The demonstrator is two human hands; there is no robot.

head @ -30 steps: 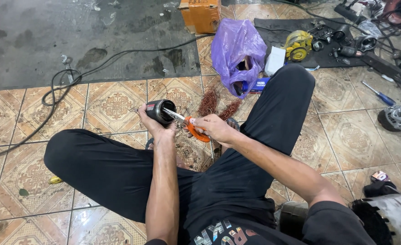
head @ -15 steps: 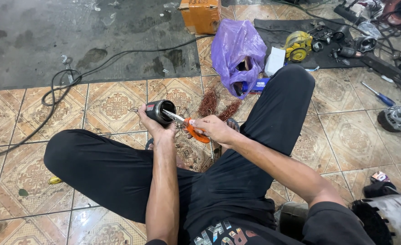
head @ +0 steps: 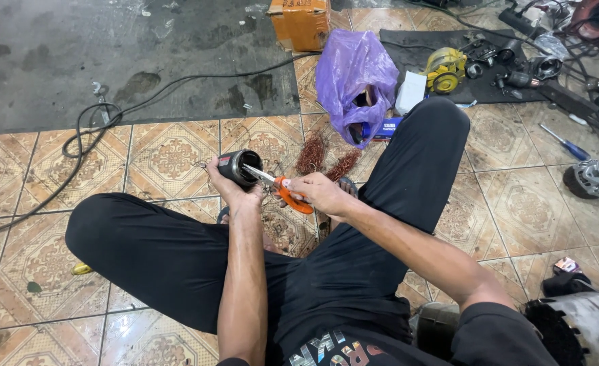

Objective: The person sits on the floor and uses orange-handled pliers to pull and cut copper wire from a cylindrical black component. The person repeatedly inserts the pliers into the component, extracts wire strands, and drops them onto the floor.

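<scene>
Seen from the head camera, a person sits cross-legged on a patterned tile floor point(head: 171, 159), working over the lap. The left hand point(head: 235, 193) is closed around a dark cylindrical motor part point(head: 238, 167), a stubby metal drum with a grey rim and a dark open end. The right hand point(head: 320, 193) is closed on the orange handles of a pair of scissors point(head: 282, 190), just to the right of the left hand.

The drum's underside is covered by the left fingers, and what lies inside its mouth is too dark to make out. The scissor handles are largely hidden under the right fingers; whether the blades are parted cannot be told.

The drum's long axis runs from upper left to lower right, its open end facing the right hand. The scissors lie along much the same line, their silver blades pointing up and left from the right hand, tips at the drum's mouth.

Just beyond the right hand lie tufts of copper wire point(head: 326, 159); farther beyond sits a purple plastic bag point(head: 354, 74). A black cable point(head: 96, 129) loops well left of the left hand.
</scene>
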